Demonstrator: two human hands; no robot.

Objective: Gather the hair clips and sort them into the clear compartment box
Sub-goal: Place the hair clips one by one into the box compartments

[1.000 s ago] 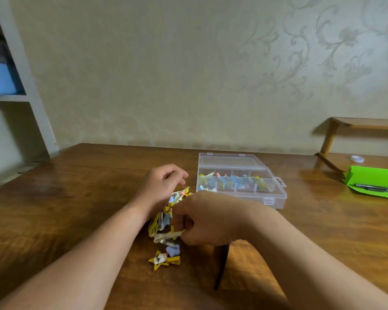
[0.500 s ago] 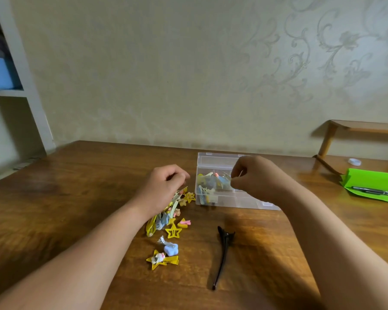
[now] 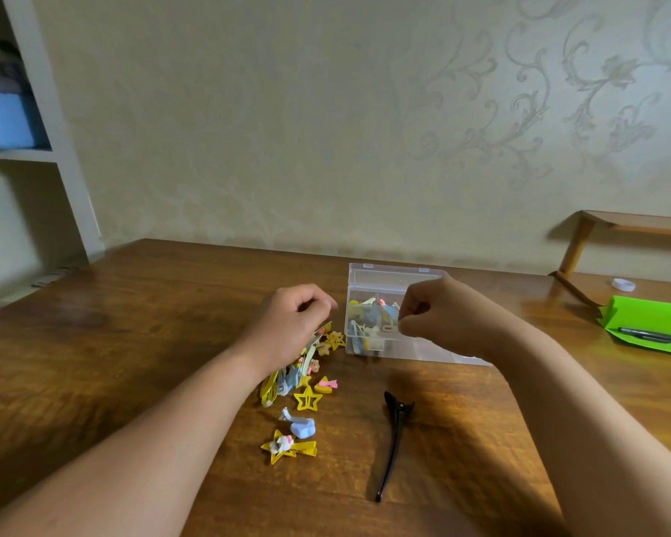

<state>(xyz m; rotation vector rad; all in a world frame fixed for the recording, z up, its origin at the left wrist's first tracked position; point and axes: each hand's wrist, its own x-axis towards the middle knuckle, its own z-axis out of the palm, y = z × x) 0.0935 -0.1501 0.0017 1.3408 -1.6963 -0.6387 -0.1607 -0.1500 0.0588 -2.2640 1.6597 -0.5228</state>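
Observation:
The clear compartment box (image 3: 369, 279) stands open at mid-table, with several coloured hair clips (image 3: 367, 321) in its left compartments. My right hand (image 3: 438, 315) hovers over the box's front, its fingers pinched on a small pale hair clip (image 3: 389, 327) above a compartment. My left hand (image 3: 291, 323) rests curled on top of the loose pile of hair clips (image 3: 287, 375) just left of the box. Nearer me lie a yellow star clip (image 3: 308, 399), a blue clip (image 3: 302, 427), a yellow star clip with a white figure (image 3: 287, 446) and a long black clip (image 3: 394, 439).
At the far right lie a green folder (image 3: 647, 319) with a pen (image 3: 655, 335) on it and a small white cap (image 3: 623, 284). A wooden stand (image 3: 597, 226) rises behind them. White shelves (image 3: 55, 122) with a blue bin stand at the left.
My right hand left the pile with a clip and moved up and right to the box, where it now sits slightly lower over a compartment. My left hand stayed on the pile.

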